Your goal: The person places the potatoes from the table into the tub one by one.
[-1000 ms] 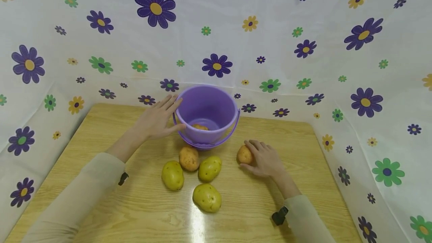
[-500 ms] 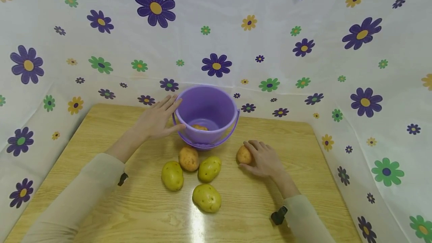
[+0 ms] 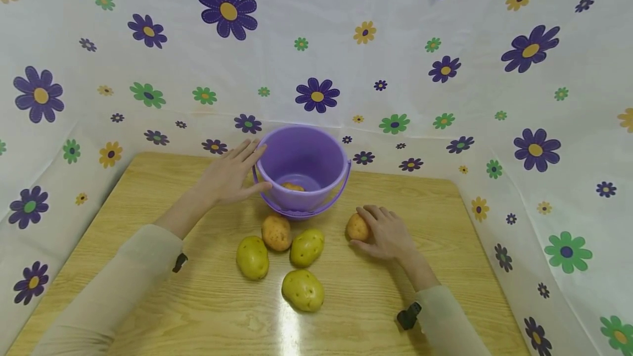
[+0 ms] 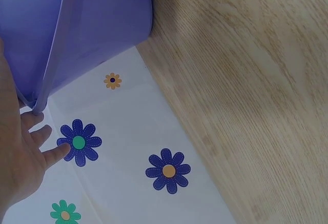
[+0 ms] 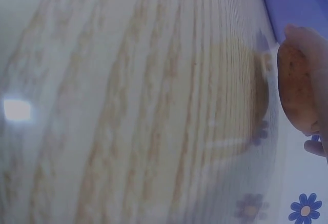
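Note:
A purple bucket [image 3: 303, 150] stands at the back of the table with a brown potato [image 3: 293, 186] on its bottom. My left hand [image 3: 229, 174] rests against the bucket's left rim, fingers straight and thumb spread. In the left wrist view its fingertips lie by the end of the bucket's handle [image 4: 54, 44]. To the right of the bucket, my right hand [image 3: 388, 235] grips a brown potato [image 3: 357, 227], fingers over the far side and thumb nearer me. The right wrist view shows this potato [image 5: 296, 88] from the side, partly covered by the hand.
In front of the bucket lie another brown potato [image 3: 277, 233] and three yellow-green ones: a left one [image 3: 253, 257], a right one [image 3: 307, 247] and a nearer one [image 3: 303, 290]. A white flowered sheet [image 3: 277, 70] borders the wooden table [image 3: 198, 312] behind and at both sides.

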The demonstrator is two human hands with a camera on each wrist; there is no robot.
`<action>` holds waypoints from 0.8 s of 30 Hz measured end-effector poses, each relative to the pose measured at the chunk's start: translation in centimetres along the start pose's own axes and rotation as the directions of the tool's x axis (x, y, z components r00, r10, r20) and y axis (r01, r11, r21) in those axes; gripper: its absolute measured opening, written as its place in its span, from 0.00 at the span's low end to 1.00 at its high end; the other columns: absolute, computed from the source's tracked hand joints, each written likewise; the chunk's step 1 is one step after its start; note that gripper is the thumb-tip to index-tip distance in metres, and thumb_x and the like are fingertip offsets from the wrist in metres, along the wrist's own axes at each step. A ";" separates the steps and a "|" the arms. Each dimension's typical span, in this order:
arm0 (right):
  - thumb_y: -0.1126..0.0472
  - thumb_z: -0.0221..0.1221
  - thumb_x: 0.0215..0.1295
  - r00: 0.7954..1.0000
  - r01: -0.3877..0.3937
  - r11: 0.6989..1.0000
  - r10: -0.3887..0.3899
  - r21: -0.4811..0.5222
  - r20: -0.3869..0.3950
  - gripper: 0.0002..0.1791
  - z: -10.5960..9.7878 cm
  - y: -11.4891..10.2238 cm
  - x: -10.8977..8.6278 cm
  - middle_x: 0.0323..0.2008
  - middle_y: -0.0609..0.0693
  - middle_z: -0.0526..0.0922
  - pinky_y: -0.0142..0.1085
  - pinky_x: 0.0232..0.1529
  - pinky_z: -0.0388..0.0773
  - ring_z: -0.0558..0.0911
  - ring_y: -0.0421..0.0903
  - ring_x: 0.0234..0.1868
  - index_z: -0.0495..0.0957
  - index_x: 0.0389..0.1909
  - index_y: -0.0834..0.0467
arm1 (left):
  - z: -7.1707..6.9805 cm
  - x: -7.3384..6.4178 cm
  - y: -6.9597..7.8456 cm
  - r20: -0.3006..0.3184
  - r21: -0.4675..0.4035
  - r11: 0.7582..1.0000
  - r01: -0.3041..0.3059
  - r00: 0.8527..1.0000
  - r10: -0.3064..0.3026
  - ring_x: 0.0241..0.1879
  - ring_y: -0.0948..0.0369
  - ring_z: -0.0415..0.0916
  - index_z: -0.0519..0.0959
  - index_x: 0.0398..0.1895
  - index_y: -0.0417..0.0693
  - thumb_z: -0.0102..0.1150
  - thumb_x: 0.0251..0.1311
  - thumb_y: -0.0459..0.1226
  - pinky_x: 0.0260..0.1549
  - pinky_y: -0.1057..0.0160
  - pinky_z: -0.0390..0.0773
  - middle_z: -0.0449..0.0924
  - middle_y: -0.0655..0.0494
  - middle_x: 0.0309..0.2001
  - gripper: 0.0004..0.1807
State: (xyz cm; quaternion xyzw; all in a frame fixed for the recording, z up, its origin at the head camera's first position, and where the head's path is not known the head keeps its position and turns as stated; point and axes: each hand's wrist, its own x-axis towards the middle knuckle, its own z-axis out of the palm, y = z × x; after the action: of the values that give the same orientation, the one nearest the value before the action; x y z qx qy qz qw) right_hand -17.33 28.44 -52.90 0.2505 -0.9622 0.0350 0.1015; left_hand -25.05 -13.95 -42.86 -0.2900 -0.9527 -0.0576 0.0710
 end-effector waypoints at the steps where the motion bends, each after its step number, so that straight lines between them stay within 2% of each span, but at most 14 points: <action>1: 0.25 0.56 0.53 1.000 0.002 1.000 -0.002 0.002 -0.004 0.47 0.0 0.0 0.0 0.61 0.53 0.74 0.54 0.56 0.77 0.77 0.57 0.57 0.66 0.68 0.49 | 0.0 0.0 0.0 -0.001 -0.002 1.000 0.000 1.000 0.000 0.78 0.48 0.42 0.42 0.79 0.53 0.36 0.59 0.73 0.75 0.44 0.54 0.41 0.49 0.79 0.52; 7: 0.26 0.58 0.52 0.999 0.023 1.000 -0.023 -0.003 -0.034 0.47 -0.3 0.0 0.1 0.60 0.53 0.74 0.54 0.54 0.78 0.78 0.57 0.56 0.67 0.67 0.51 | -0.1 0.1 0.0 0.011 -0.006 1.000 0.006 1.000 -0.006 0.79 0.48 0.41 0.41 0.79 0.54 0.34 0.59 0.74 0.75 0.44 0.54 0.39 0.49 0.79 0.53; 14: 0.28 0.61 0.50 0.996 0.056 0.998 -0.058 -0.026 -0.072 0.47 -0.7 -0.1 0.3 0.58 0.53 0.76 0.52 0.50 0.81 0.79 0.55 0.53 0.68 0.66 0.52 | -0.2 0.0 0.0 -0.005 -0.018 1.000 0.005 1.000 -0.005 0.79 0.48 0.41 0.43 0.79 0.53 0.38 0.58 0.73 0.75 0.44 0.54 0.44 0.47 0.79 0.53; 24: 0.28 0.63 0.47 0.994 0.051 0.999 -0.052 -0.020 -0.098 0.48 -1.6 -0.4 0.8 0.58 0.54 0.76 0.52 0.50 0.81 0.79 0.57 0.53 0.68 0.66 0.51 | -0.4 0.1 0.1 0.004 -0.013 1.000 0.008 1.000 -0.008 0.79 0.49 0.41 0.42 0.79 0.54 0.37 0.58 0.74 0.75 0.45 0.54 0.43 0.48 0.79 0.53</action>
State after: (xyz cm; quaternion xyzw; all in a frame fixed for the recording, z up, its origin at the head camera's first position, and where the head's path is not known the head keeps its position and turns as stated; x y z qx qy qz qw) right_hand -17.54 27.90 -51.17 0.2722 -0.9495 0.0362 0.1521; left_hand -25.02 -13.93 -42.41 -0.2866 -0.9536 -0.0633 0.0668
